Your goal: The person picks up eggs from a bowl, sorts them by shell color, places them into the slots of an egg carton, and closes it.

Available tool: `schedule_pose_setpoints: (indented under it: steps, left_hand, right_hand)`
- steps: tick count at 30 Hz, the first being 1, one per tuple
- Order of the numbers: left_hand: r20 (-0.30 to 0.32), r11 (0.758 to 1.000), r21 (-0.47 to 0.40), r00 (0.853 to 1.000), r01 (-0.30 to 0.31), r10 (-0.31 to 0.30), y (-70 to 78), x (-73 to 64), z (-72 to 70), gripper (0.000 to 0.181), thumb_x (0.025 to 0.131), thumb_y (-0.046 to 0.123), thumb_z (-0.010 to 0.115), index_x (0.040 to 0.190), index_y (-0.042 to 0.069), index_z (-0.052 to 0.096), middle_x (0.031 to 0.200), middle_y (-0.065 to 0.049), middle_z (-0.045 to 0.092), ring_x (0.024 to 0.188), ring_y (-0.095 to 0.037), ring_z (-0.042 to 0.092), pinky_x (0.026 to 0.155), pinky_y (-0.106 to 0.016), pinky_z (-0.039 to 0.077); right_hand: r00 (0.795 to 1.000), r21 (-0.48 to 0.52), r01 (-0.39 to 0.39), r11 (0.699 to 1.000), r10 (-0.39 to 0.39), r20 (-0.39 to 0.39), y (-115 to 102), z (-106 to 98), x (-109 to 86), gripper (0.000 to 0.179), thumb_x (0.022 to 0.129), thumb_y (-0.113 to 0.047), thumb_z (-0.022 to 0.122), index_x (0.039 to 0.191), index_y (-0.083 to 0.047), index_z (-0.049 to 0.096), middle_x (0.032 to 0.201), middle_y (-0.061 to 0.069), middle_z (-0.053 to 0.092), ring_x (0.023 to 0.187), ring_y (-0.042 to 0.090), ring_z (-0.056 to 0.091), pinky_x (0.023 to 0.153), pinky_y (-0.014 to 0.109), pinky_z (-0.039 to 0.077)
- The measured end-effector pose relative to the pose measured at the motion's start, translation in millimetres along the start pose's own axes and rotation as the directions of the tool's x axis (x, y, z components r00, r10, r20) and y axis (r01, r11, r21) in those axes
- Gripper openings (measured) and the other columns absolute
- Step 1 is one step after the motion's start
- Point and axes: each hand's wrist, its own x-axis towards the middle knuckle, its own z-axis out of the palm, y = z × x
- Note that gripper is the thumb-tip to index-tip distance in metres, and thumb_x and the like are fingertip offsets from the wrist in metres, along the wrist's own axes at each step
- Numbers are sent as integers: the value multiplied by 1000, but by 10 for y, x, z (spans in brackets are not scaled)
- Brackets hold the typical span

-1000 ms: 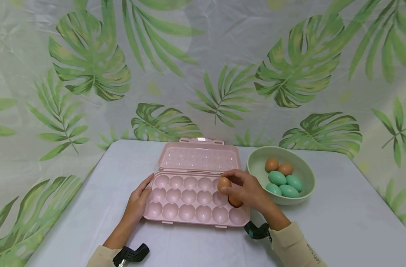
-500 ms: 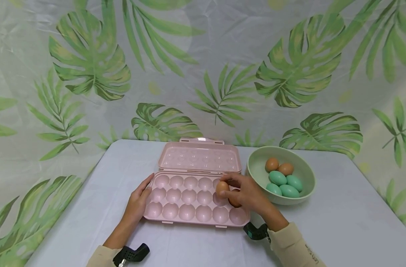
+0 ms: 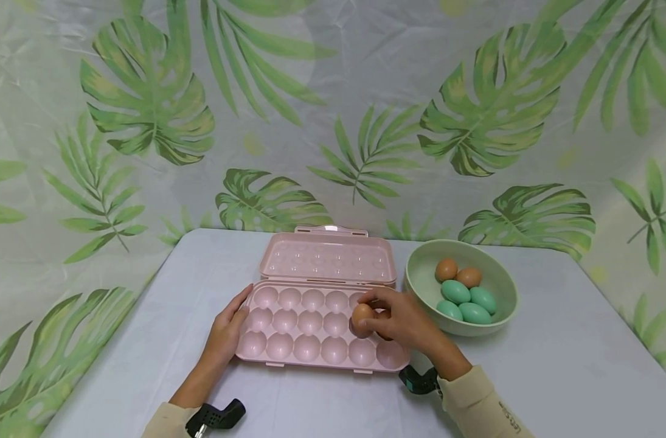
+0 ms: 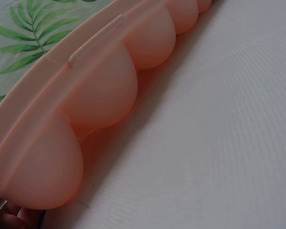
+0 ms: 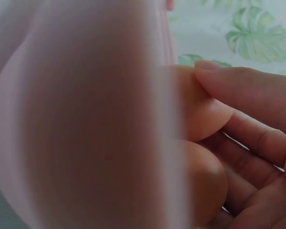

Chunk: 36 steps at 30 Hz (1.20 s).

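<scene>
A pink plastic egg carton [image 3: 322,354] lies on the table with its lid tipped back. My left hand [image 3: 227,328] holds its left edge; in the left wrist view, fingertips [image 4: 12,219] show beneath an end cup. Between thumb and fingers, my right hand [image 3: 401,319] pinches a brown egg [image 3: 361,321] low at a middle-row cup, second from the right. Just right of it, another brown egg [image 3: 384,325] sits in the carton, partly hidden by that hand. Both eggs show in the right wrist view, where the carton's blurred side covers part of them.
A pale green bowl [image 3: 505,277] stands right of the carton, close to my right hand. In it lie two brown eggs [image 3: 446,269] and several green eggs [image 3: 475,314]. Behind the table hangs a leaf-print cloth [image 3: 289,140].
My right hand has shifted slightly left and down, lowering the pinched egg to the middle-row cup. The left hand, carton and bowl stay where they were.
</scene>
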Motion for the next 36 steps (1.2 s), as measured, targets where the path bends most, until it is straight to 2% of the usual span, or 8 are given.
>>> schedule_pose_setpoints:
  steps: [8,24,31,36]
  left_hand:
    - [0,1000,-8,1000,0,0,-4,4,2,43,103,13,39,146,9,42,152,-4,38,143,-17,25,116,-33,18]
    - [6,1000,-8,1000,-17,17,-4,10,9,44,103,12,38,146,8,41,152,-6,37,143,-19,25,117,-36,18]
    - [3,1000,-4,1000,-9,9,-7,5,2,43,103,13,39,146,9,41,152,-5,38,143,-18,25,113,-20,19]
    - [1,1000,5,1000,-6,6,-9,9,1,43,103,13,39,146,9,42,152,-4,38,143,-18,26,116,-32,18]
  right_hand:
    - [1000,-81,26,996,-27,-6,35,31,13,36,77,-24,81,108,-11,69,101,-3,68,90,14,62,76,29,53]
    - [999,-116,53,992,-54,-8,47,46,12,35,75,-25,83,106,-14,69,98,-5,66,88,15,62,75,30,53]
    - [999,-104,53,993,-52,5,61,48,11,35,76,-26,83,105,-12,69,97,-5,66,89,16,62,75,31,53]
    - [998,-105,55,993,-55,9,65,47,14,36,76,-26,82,106,-12,69,98,-5,67,90,15,63,76,31,53]
